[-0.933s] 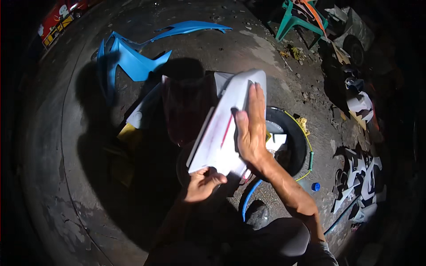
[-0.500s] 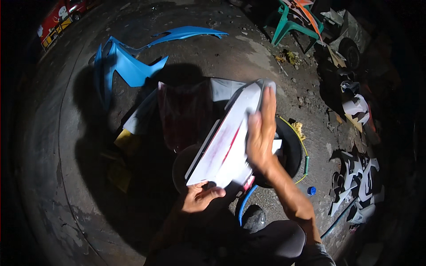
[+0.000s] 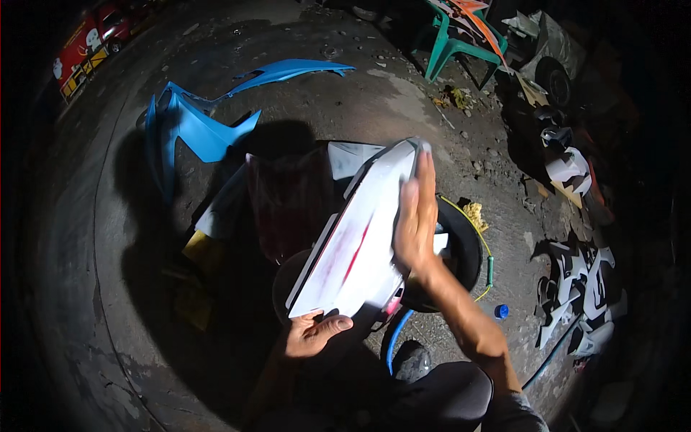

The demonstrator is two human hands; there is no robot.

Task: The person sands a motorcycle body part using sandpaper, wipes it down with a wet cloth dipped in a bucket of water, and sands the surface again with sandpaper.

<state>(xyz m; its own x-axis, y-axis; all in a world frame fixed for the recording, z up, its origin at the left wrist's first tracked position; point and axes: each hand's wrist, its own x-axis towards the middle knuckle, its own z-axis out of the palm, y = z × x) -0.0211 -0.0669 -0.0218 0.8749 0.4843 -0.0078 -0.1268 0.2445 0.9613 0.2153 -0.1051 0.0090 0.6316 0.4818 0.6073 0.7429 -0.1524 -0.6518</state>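
Observation:
A white body panel point(image 3: 354, 241) with a red streak and dark edge strips is tilted up in front of me. It looks like a motorcycle fairing piece. At its lower end my left hand point(image 3: 314, 334) grips it, thumb on the face and fingers mostly hidden underneath. Along the panel's right edge lies my right hand point(image 3: 417, 229), its fingers stretched toward the upper tip and slightly blurred. Whether anything thin sits under that palm is hidden. Beyond the panel stands a dark red panel point(image 3: 289, 198) with a whitish, dull surface.
A black tub point(image 3: 471, 263) is right of the panel, near a blue hose point(image 3: 395, 338) and a blue cap point(image 3: 502, 311). Blue fairing pieces point(image 3: 205, 133) lie far left. White-and-black panels point(image 3: 576, 291) lie at the right, and a green chair point(image 3: 461, 54) stands far right.
The surroundings have shifted a little left in view. The white panel and both hands sit slightly lower and further left; the grip of my left hand is the same.

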